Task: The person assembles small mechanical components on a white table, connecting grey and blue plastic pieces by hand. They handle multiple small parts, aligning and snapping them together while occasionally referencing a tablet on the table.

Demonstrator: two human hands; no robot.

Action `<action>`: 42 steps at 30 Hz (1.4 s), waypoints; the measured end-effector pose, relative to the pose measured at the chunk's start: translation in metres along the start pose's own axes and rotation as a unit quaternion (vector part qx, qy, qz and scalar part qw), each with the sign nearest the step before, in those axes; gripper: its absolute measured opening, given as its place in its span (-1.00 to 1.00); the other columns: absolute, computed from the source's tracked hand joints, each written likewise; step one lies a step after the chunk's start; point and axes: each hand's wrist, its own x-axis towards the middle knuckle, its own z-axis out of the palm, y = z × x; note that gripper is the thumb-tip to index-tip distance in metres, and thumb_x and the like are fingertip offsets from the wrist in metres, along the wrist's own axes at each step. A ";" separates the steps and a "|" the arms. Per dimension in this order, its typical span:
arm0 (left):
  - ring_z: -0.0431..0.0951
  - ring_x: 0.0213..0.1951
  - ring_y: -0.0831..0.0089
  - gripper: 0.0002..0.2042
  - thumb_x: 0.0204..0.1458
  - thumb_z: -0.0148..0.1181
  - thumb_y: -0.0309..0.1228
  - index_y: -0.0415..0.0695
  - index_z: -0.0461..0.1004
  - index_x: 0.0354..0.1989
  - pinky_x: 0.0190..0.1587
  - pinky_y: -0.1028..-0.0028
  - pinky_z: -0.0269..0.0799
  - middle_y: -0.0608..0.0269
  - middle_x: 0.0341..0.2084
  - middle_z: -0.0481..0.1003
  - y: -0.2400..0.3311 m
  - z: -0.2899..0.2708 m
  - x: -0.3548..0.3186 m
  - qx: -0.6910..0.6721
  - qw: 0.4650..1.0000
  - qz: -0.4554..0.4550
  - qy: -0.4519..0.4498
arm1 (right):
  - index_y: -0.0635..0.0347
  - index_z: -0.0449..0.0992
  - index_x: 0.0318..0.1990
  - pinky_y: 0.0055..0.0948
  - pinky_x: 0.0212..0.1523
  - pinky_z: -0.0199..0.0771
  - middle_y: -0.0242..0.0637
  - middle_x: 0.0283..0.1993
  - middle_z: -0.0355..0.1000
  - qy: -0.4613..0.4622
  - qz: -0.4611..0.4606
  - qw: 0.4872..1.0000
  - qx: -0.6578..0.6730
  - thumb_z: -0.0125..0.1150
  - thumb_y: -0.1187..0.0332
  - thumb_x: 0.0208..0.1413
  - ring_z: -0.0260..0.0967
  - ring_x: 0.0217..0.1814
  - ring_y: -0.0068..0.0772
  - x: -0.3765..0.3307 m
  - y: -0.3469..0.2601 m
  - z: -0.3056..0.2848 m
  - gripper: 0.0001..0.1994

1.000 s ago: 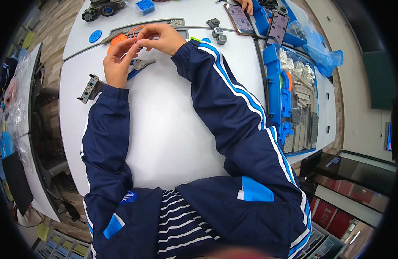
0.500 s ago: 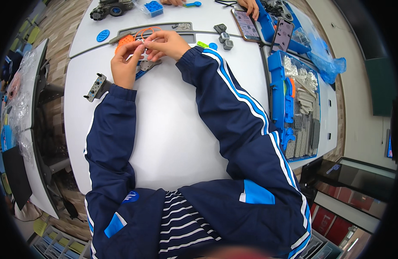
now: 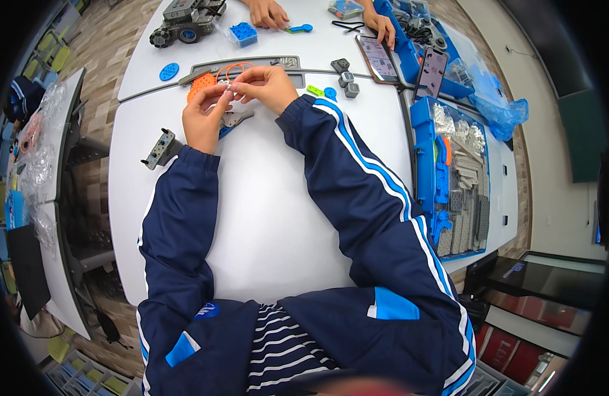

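One small whitish piece (image 3: 229, 86) was held above the smooth white counter (image 3: 278, 198), pinched by my left grip (image 3: 203, 122) and right grip (image 3: 274, 88), presumably because its smallness allowed no fuller hold, near an orange perforated plate (image 3: 200, 83).

Left forearm (image 3: 179, 221): I am holding it outstretched ahead | right forearm (image 3: 344, 168): I am slanting it inward to my left | left hand (image 3: 204, 122), right hand (image 3: 272, 89): I am pinching with thumbs and fingers (image 3: 249, 77), tips close together
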 end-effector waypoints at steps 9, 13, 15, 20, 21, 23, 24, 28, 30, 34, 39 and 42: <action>0.63 -0.13 0.41 -0.74 0.14 0.31 -0.48 -0.32 0.54 -0.04 -0.12 0.46 0.55 0.13 -0.19 0.60 0.003 -0.004 0.001 -0.032 0.999 -0.010 -0.015 | 0.33 0.62 -0.19 -0.54 -0.26 0.57 -0.29 -0.30 0.58 -0.011 -0.044 0.995 -0.086 0.36 0.38 0.15 0.53 -0.34 -0.52 0.001 0.000 0.001 -0.82; 0.64 -0.13 0.39 -0.73 0.14 0.31 -0.48 -0.32 0.54 -0.01 -0.12 0.47 0.55 0.11 -0.17 0.61 0.003 -0.006 0.002 -0.042 0.999 -0.021 -0.023 | 0.29 0.62 -0.22 -0.53 -0.24 0.54 -0.33 -0.26 0.56 -0.013 -0.054 0.992 -0.109 0.36 0.34 0.15 0.49 -0.31 -0.55 0.001 -0.002 0.000 -0.82; 0.64 -0.13 0.38 -0.73 0.15 0.30 -0.48 -0.32 0.55 -0.01 -0.11 0.47 0.55 0.11 -0.16 0.61 0.003 -0.006 0.003 -0.051 0.998 -0.021 -0.029 | 0.27 0.62 -0.23 -0.53 -0.24 0.53 -0.35 -0.23 0.55 -0.018 -0.058 0.991 -0.120 0.36 0.32 0.16 0.48 -0.28 -0.55 0.001 -0.005 -0.001 -0.81; 0.64 -0.12 0.38 -0.72 0.15 0.30 -0.47 -0.31 0.55 0.00 -0.10 0.46 0.55 0.11 -0.15 0.61 0.005 -0.007 0.003 -0.062 0.997 -0.018 -0.045 | 0.25 0.61 -0.24 -0.52 -0.24 0.53 -0.37 -0.22 0.54 -0.041 -0.062 0.989 -0.130 0.37 0.29 0.16 0.47 -0.24 -0.55 -0.002 -0.012 -0.003 -0.81; 0.63 -0.12 0.38 -0.72 0.15 0.30 -0.47 -0.31 0.55 0.01 -0.10 0.46 0.55 0.11 -0.15 0.61 0.005 -0.007 0.004 -0.066 0.997 -0.012 -0.049 | 0.24 0.61 -0.24 -0.52 -0.24 0.53 -0.37 -0.22 0.53 -0.044 -0.058 0.989 -0.128 0.37 0.28 0.16 0.47 -0.23 -0.56 -0.002 -0.013 -0.004 -0.80; 0.63 -0.11 0.39 -0.72 0.14 0.30 -0.47 -0.31 0.56 0.01 -0.09 0.47 0.54 0.12 -0.15 0.61 0.005 -0.009 0.004 -0.071 0.996 -0.019 -0.052 | 0.24 0.61 -0.24 -0.52 -0.24 0.52 -0.38 -0.21 0.53 -0.053 -0.053 0.989 -0.126 0.37 0.27 0.16 0.47 -0.22 -0.56 -0.001 -0.014 -0.005 -0.80; 0.63 -0.11 0.39 -0.71 0.14 0.30 -0.47 -0.31 0.56 0.01 -0.09 0.47 0.54 0.12 -0.15 0.61 0.005 -0.009 0.005 -0.078 0.995 -0.016 -0.055 | 0.24 0.61 -0.24 -0.52 -0.24 0.53 -0.37 -0.21 0.53 -0.051 -0.053 0.989 -0.128 0.37 0.28 0.16 0.47 -0.22 -0.55 -0.001 -0.014 -0.005 -0.80; 0.62 -0.11 0.42 -0.71 0.12 0.33 -0.47 -0.30 0.56 0.00 -0.08 0.49 0.52 0.13 -0.15 0.61 0.003 -0.010 0.005 -0.082 0.995 -0.026 -0.056 | 0.25 0.60 -0.23 -0.52 -0.27 0.57 -0.34 -0.21 0.53 -0.038 -0.078 0.987 -0.132 0.36 0.31 0.17 0.48 -0.21 -0.53 -0.001 -0.011 0.000 -0.81; 0.62 -0.11 0.43 -0.70 0.11 0.34 -0.47 -0.30 0.56 0.00 -0.08 0.50 0.52 0.14 -0.14 0.61 0.002 -0.010 0.006 -0.080 0.995 -0.031 -0.052 | 0.26 0.59 -0.23 -0.51 -0.28 0.60 -0.30 -0.21 0.53 -0.035 -0.081 0.989 -0.119 0.36 0.33 0.17 0.49 -0.19 -0.51 -0.001 -0.010 0.002 -0.82; 0.62 -0.11 0.44 -0.71 0.10 0.35 -0.48 -0.30 0.57 -0.01 -0.09 0.50 0.52 0.14 -0.14 0.61 0.001 -0.010 0.006 -0.084 0.995 -0.029 -0.054 | 0.30 0.58 -0.22 -0.49 -0.29 0.64 -0.24 -0.16 0.52 -0.047 -0.045 0.993 -0.096 0.35 0.35 0.17 0.50 -0.15 -0.49 -0.001 -0.012 0.002 -0.82; 0.62 -0.11 0.45 -0.72 0.11 0.34 -0.47 -0.29 0.57 -0.02 -0.09 0.50 0.51 0.15 -0.16 0.62 0.001 -0.010 0.006 -0.074 0.996 -0.028 -0.049 | 0.32 0.56 -0.18 -0.47 -0.27 0.66 -0.24 -0.17 0.52 -0.050 -0.046 0.992 -0.102 0.34 0.38 0.17 0.49 -0.13 -0.50 -0.001 -0.013 0.002 -0.82; 0.63 -0.12 0.45 -0.74 0.12 0.33 -0.46 -0.28 0.58 -0.03 -0.09 0.49 0.52 0.14 -0.18 0.63 0.001 -0.010 0.006 -0.075 0.996 -0.021 -0.046 | 0.33 0.56 -0.16 -0.46 -0.26 0.66 -0.26 -0.22 0.51 -0.035 -0.064 0.993 -0.093 0.33 0.40 0.18 0.47 -0.13 -0.51 -0.001 -0.011 0.005 -0.82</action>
